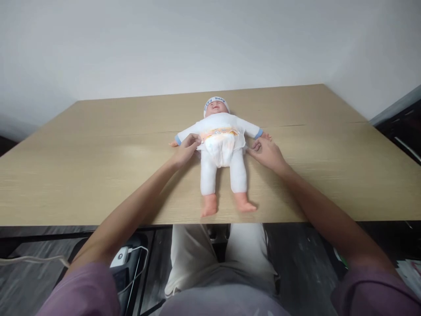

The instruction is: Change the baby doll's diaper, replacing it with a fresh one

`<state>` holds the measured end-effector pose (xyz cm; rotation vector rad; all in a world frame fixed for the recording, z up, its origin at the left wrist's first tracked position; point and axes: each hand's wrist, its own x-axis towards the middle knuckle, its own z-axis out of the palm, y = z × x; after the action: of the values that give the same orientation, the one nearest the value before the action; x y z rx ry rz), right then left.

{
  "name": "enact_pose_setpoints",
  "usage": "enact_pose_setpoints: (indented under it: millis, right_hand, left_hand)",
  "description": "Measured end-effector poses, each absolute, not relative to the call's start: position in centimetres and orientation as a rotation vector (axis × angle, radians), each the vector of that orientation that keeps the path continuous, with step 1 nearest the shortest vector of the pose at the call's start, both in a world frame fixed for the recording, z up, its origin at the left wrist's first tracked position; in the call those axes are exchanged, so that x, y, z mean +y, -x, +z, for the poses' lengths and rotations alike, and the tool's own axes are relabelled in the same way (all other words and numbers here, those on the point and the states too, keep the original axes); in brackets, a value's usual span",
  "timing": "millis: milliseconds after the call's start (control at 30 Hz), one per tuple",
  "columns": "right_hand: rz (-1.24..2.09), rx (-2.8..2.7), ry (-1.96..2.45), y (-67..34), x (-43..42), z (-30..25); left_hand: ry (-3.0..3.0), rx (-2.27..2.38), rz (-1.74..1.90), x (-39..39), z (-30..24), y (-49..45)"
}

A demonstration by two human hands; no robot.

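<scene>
Left grip [188,147] pinches the diaper [221,149] edge; right grip [268,154] sits at the opposite wing, closure unclear. Diaper covers the doll's [218,119] hips, on the counter [115,162]. Likely light, soft; best held by wings.

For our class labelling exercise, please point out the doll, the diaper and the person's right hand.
Doll [218,120]: head view, on its white-clothed chest.
Diaper [221,148]: head view, on its white front.
Right hand [268,153]: head view, on the back of the hand.
</scene>
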<state>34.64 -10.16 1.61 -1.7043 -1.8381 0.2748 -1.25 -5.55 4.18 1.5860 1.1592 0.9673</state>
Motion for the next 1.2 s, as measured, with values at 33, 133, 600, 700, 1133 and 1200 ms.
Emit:
enact_pose_setpoints:
  millis: [33, 133, 600, 700, 1133, 1200]
  right_hand:
    - [0.288, -1.824, 1.737, -34.7, -10.2, 1.7]
    - [0.335, -1.786, 1.812, -34.7, -10.3, 2.0]
    - [0.426, -1.686, 1.818, -35.2, -10.4, 2.5]
    - [0.535, -1.651, 1.697, -35.3, -10.2, 2.5]
    - [1.071, -1.282, 1.224, -31.6, -6.4, 6.7]
    - [1.077, -1.360, 1.250, -30.4, -5.5, 7.2]
  left_hand:
    - [-1.605, 1.171, 0.986, -5.5, 3.9, 1.1]
    - [-1.628, 1.213, 1.047, -5.6, 3.5, 1.1]
    - [-2.549, 0.982, 0.936, -4.9, 11.6, -6.5]
    - [-2.645, 1.082, 0.756, -4.9, 10.9, -8.7]
    - [-2.630, 1.213, 0.590, -5.0, 10.3, -9.1]
    - [-2.583, 1.206, 0.630, -4.8, 10.2, -9.1]
